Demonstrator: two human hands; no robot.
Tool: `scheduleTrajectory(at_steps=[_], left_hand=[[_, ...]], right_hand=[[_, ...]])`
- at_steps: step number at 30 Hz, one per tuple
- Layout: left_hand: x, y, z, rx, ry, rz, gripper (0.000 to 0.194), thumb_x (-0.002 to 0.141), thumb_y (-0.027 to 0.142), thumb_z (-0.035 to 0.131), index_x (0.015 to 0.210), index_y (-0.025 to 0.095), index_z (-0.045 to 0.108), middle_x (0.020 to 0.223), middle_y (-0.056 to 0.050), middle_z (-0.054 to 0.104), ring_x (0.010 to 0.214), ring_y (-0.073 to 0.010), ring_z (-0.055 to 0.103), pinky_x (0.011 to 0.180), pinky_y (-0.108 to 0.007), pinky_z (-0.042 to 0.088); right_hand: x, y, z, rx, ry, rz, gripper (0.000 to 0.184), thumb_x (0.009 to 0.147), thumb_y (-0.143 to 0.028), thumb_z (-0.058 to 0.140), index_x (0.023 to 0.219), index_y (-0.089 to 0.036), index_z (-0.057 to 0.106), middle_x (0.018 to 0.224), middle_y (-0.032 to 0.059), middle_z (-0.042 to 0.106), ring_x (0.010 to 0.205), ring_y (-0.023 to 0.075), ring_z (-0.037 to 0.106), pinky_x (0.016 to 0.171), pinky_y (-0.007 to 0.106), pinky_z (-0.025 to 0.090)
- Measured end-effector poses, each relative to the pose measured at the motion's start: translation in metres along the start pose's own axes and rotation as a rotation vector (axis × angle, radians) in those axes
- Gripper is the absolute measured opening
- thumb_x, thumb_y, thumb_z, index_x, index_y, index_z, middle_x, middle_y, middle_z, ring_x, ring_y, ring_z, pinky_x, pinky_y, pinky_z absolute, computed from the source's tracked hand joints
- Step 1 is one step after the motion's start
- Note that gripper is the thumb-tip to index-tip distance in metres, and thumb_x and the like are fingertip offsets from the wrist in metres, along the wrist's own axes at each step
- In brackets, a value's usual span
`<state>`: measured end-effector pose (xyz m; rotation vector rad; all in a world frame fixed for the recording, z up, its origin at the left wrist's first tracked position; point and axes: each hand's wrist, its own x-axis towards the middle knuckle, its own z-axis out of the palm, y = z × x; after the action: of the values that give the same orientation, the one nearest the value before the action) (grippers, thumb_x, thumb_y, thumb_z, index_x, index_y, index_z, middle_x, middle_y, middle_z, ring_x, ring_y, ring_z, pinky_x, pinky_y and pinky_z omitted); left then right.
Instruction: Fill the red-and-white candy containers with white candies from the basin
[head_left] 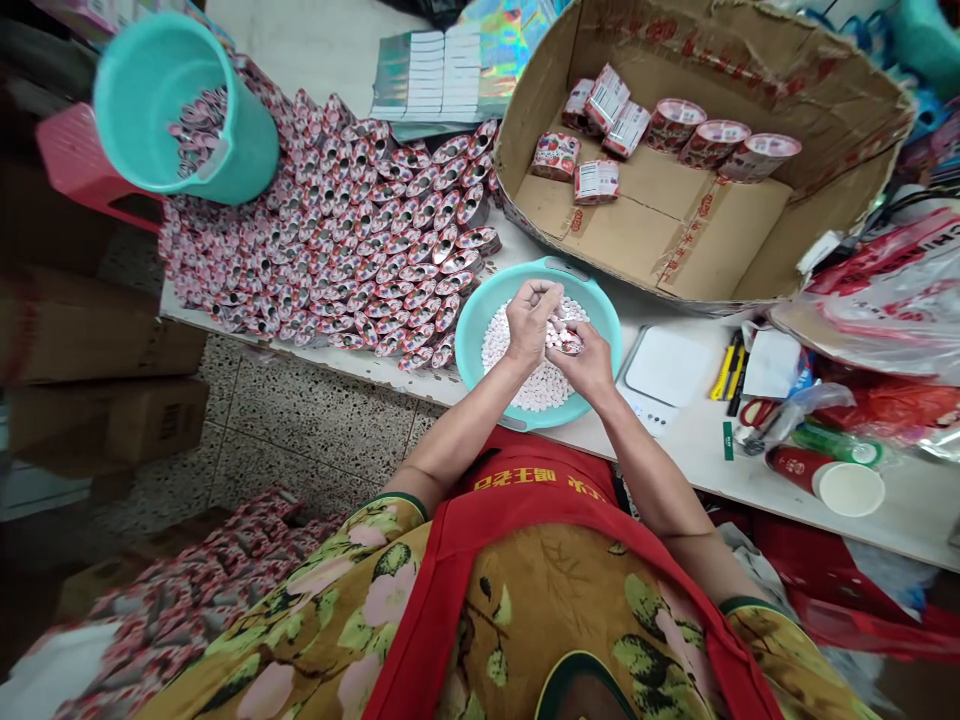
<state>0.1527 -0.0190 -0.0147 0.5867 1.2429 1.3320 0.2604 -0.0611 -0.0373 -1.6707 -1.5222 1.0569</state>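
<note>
Over a turquoise basin [465, 345], both hands are close together. My left hand [529, 318] is curled, fingers closed, with small white tablet candies at its fingertips. My right hand [588, 358] grips a small red-and-white printed packet [568, 344], its open top facing up and white candies at its mouth. Part of the packet is hidden by the fingers. Below the hands, a heap of white candies [538, 390] covers the basin's bottom. To the left, many similar open printed packets [390, 265] stand upright in tight rows.
Behind the basin, a large cardboard box [697, 235] holds several filled-looking printed packs. A white scale [664, 365] lies right of the basin, then a yellow cutter [724, 370] and a tipped paper cup [825, 480]. A turquoise bucket [251, 150] stands at the back left.
</note>
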Motion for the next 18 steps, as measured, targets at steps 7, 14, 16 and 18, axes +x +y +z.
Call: scheduleTrajectory(at_steps=[7, 14, 16, 18], left_hand=[[-0.003, 0.007, 0.010, 0.061, -0.083, 0.023, 0.031, 0.082, 0.042, 0.078, 0.083, 0.018, 0.059, 0.062, 0.007, 0.053, 0.050, -0.0038, 0.047, 0.049, -0.017, 0.037], [-0.005, 0.006, 0.015, 0.018, -0.009, 0.012, 0.031, 0.084, 0.040, 0.076, 0.081, 0.018, 0.055, 0.059, 0.008, 0.048, 0.048, -0.0029, 0.043, 0.048, -0.016, 0.035], [-0.007, 0.005, 0.016, -0.004, -0.032, -0.019, 0.031, 0.084, 0.040, 0.077, 0.081, 0.019, 0.054, 0.058, 0.008, 0.047, 0.046, -0.0029, 0.041, 0.045, -0.016, 0.032], [-0.008, 0.005, 0.016, -0.034, -0.019, -0.044, 0.031, 0.085, 0.040, 0.076, 0.081, 0.020, 0.053, 0.057, 0.009, 0.046, 0.043, -0.0030, 0.039, 0.041, -0.017, 0.028]], right_hand=[[-0.003, 0.001, -0.001, 0.145, 0.101, -0.107, 0.033, 0.069, -0.034, 0.069, 0.098, -0.021, 0.067, 0.099, 0.0046, 0.071, 0.092, 0.0230, 0.065, 0.087, 0.037, 0.051], [-0.004, 0.001, 0.004, 0.158, 0.083, -0.084, 0.032, 0.069, -0.036, 0.071, 0.096, -0.021, 0.067, 0.097, 0.0046, 0.070, 0.092, 0.0231, 0.064, 0.088, 0.038, 0.051], [-0.002, 0.002, 0.004, 0.147, 0.052, -0.056, 0.031, 0.068, -0.037, 0.073, 0.094, -0.022, 0.067, 0.096, 0.0044, 0.070, 0.091, 0.0234, 0.064, 0.086, 0.038, 0.051], [-0.001, 0.004, 0.002, 0.176, 0.025, -0.046, 0.033, 0.066, -0.036, 0.075, 0.095, -0.022, 0.068, 0.097, 0.0040, 0.070, 0.092, 0.0235, 0.064, 0.088, 0.038, 0.051]])
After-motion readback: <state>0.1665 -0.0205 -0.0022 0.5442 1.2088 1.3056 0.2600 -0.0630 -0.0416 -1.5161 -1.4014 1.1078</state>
